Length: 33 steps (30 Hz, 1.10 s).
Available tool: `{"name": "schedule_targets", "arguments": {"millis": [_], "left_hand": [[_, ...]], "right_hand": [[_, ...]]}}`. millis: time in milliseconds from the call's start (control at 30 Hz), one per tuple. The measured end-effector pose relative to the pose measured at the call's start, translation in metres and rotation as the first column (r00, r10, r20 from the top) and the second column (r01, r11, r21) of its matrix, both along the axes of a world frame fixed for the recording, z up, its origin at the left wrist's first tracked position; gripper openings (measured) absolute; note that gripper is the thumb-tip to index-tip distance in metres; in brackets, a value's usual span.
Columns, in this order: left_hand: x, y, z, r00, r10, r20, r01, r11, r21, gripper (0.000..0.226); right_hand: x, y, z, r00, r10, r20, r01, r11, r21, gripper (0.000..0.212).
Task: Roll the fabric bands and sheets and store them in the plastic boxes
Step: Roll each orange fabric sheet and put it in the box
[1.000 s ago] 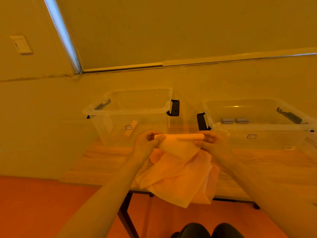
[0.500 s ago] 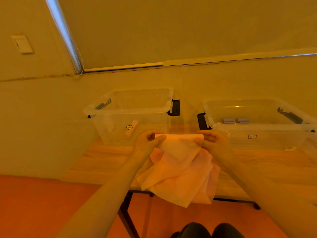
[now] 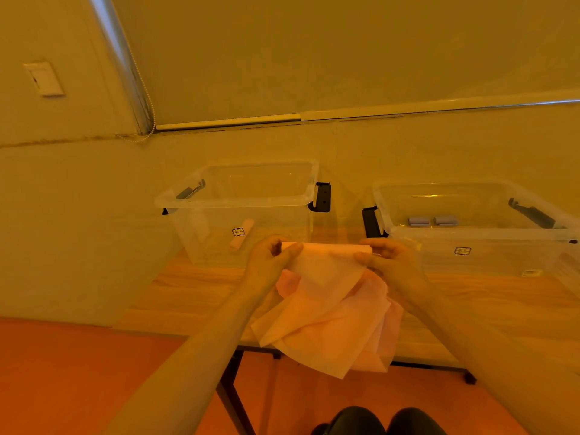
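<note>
Both grips pinch the pink sheet (image 3: 326, 296): left hand (image 3: 270, 259) and right hand (image 3: 387, 262) hold its top edge above the counter (image 3: 194, 293), between the left box (image 3: 238, 199) and right box (image 3: 470, 233). Rolling looks barely started; next, turn that edge over evenly.

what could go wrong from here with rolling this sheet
1. Most of the pink sheet hangs loose and crumpled over the table edge, so the roll may come out uneven or wrinkled.
2. The left hand and right hand pinch only the top edge in mid-air; a slip at either end could let the started roll unwind.
3. More sheets lie bunched underneath and could get dragged along.
</note>
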<state>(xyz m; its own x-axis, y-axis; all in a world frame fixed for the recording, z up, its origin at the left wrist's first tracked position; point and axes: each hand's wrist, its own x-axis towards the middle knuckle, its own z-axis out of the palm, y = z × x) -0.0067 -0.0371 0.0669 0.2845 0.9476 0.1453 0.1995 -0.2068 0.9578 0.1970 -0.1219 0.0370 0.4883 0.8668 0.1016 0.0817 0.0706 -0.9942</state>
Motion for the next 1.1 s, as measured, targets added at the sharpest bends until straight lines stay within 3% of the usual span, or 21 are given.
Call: {"name": "schedule_targets", "arguments": {"millis": [267,467,633,833,1100], "left_hand": [[-0.0009,0.0003,0.0015,0.999,-0.046,-0.013,0.047,0.998,0.031,0.026],[0.0014,0.0002,-0.0002,1.0,-0.024,0.002,0.024,1.0,-0.015,0.019],[0.002,0.0,-0.0051,1.0,-0.01,0.003,0.01,1.0,0.003,0.015],[0.0021,0.0006,-0.0024,0.999,-0.051,-0.019,0.052,0.998,0.028,0.031],[0.003,0.0024,-0.0063,1.0,0.022,-0.023,-0.022,1.0,0.009,0.016]], "right_hand": [[0.0012,-0.0025,-0.0003,0.999,-0.018,-0.034,0.018,1.0,0.006,0.014],[0.0044,-0.0039,0.0006,0.995,0.047,-0.086,-0.046,0.999,0.012,0.028],[0.0046,-0.005,-0.0008,0.998,0.064,0.001,-0.064,0.998,-0.015,0.032],[0.0027,-0.0029,-0.0035,0.999,0.024,0.046,-0.025,1.0,0.001,0.023],[0.0019,-0.0037,-0.0028,1.0,0.012,-0.015,-0.011,1.0,0.011,0.023]]}}
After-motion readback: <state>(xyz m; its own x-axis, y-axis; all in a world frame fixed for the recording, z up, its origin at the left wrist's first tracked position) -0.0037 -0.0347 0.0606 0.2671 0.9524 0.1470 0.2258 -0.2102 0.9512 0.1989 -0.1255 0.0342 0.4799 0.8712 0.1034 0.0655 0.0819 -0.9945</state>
